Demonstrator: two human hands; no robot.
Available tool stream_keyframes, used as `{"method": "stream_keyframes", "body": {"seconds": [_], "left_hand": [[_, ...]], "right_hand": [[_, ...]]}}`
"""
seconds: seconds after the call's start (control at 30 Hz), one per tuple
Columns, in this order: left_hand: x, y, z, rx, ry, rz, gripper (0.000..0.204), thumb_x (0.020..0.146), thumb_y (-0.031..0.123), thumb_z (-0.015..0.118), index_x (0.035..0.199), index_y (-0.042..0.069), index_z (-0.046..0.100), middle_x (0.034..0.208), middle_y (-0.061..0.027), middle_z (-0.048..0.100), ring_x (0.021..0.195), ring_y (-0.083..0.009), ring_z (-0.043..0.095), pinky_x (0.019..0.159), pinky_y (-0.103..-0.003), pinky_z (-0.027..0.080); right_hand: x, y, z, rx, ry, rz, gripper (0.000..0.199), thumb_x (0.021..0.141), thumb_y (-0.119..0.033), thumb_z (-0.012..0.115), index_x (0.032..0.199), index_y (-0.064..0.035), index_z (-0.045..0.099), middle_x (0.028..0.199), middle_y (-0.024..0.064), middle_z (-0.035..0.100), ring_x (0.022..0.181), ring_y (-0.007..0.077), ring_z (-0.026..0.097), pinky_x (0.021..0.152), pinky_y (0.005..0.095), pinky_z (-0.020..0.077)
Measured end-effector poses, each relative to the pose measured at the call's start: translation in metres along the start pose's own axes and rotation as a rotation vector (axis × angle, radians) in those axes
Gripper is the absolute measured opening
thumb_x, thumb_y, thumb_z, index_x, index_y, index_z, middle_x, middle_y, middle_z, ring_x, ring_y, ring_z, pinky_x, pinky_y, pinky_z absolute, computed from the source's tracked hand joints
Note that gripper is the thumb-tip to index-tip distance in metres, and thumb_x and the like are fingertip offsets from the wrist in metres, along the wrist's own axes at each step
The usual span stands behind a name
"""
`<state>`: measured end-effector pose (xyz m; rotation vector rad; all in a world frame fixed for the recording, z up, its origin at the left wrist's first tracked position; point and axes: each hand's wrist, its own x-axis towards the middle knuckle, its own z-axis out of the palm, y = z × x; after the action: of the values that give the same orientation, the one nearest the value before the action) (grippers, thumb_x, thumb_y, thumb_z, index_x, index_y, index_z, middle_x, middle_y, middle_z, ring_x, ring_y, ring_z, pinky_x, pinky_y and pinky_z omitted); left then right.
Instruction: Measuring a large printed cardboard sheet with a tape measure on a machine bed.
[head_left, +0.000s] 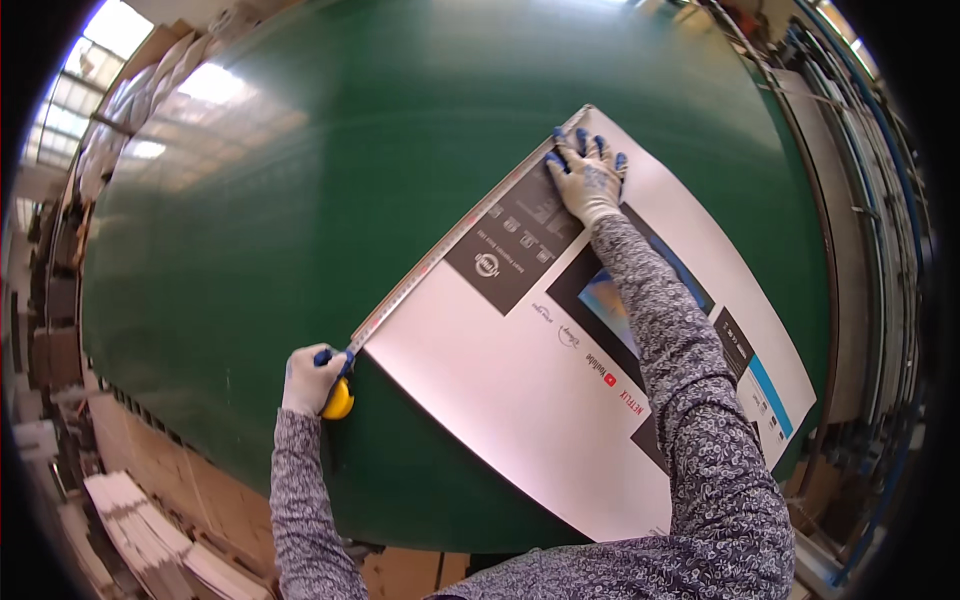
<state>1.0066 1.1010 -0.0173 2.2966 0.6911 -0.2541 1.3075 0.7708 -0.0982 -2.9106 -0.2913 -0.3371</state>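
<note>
Green table (300,200), tape measure (339,400) half-hidden.

We see bare green table (300,200) left of the tape measure (440,255), while the printed sheet (500,400) fills the right.

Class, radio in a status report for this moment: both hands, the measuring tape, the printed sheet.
Left hand grips yellow tape measure case at sheet's near corner. Right hand pins tape blade at far corner. Blade runs along printed sheet edge, on green table.
</note>
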Motion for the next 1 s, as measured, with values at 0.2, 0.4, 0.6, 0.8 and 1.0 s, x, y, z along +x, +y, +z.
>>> {"method": "stream_keyframes", "body": {"seconds": [0.2, 0.4, 0.6, 0.8, 1.0], "left_hand": [[0.002, 0.005, -0.005, 0.088, 0.010, 0.127, 0.026, 0.073, 0.027, 0.060, 0.064, 0.002, 0.057, 0.059, -0.0148, 0.052, 0.054, -0.0249, 0.053, 0.053, -0.036, 0.041], [0.000, 0.012, -0.010, 0.181, -0.034, -0.099, 0.026, 0.075, 0.029, 0.058, 0.071, 0.004, 0.062, 0.065, -0.0106, 0.059, 0.064, -0.0196, 0.058, 0.065, -0.031, 0.046], [-0.001, 0.026, -0.018, 0.212, -0.144, -0.183, 0.027, 0.076, 0.031, 0.057, 0.074, 0.005, 0.062, 0.075, -0.0098, 0.062, 0.073, -0.0197, 0.060, 0.074, -0.032, 0.047], [-0.003, 0.029, -0.018, 0.215, -0.156, -0.225, 0.027, 0.075, 0.032, 0.057, 0.074, 0.005, 0.063, 0.077, -0.0102, 0.062, 0.075, -0.0190, 0.061, 0.075, -0.032, 0.047], [-0.001, 0.029, -0.017, 0.223, -0.155, -0.238, 0.028, 0.076, 0.033, 0.057, 0.077, 0.005, 0.064, 0.077, -0.0096, 0.063, 0.075, -0.0186, 0.061, 0.075, -0.032, 0.047]], "right_hand": [[0.014, 0.011, 0.007, -0.198, 0.072, -0.100, 0.050, 0.086, -0.047, 0.036, 0.131, -0.0259, 0.034, 0.133, 0.0102, 0.035, 0.121, 0.0325, 0.034, 0.099, 0.0486, 0.0240], [0.006, -0.005, -0.007, -0.213, -0.027, -0.062, 0.048, 0.087, -0.050, 0.032, 0.129, -0.0280, 0.037, 0.135, 0.0075, 0.034, 0.124, 0.0303, 0.030, 0.100, 0.0474, 0.0206], [0.022, 0.018, 0.016, -0.295, -0.060, -0.056, 0.047, 0.087, -0.051, 0.031, 0.128, -0.0298, 0.037, 0.134, 0.0089, 0.035, 0.124, 0.0315, 0.029, 0.101, 0.0456, 0.0209], [0.011, 0.009, 0.002, -0.240, -0.022, -0.080, 0.049, 0.086, -0.052, 0.031, 0.129, -0.0274, 0.037, 0.130, 0.0132, 0.039, 0.122, 0.0321, 0.031, 0.101, 0.0433, 0.0223], [0.016, 0.013, 0.008, -0.271, -0.057, -0.045, 0.050, 0.086, -0.051, 0.031, 0.129, -0.0254, 0.037, 0.131, 0.0118, 0.038, 0.122, 0.0319, 0.032, 0.100, 0.0435, 0.0226]]}}
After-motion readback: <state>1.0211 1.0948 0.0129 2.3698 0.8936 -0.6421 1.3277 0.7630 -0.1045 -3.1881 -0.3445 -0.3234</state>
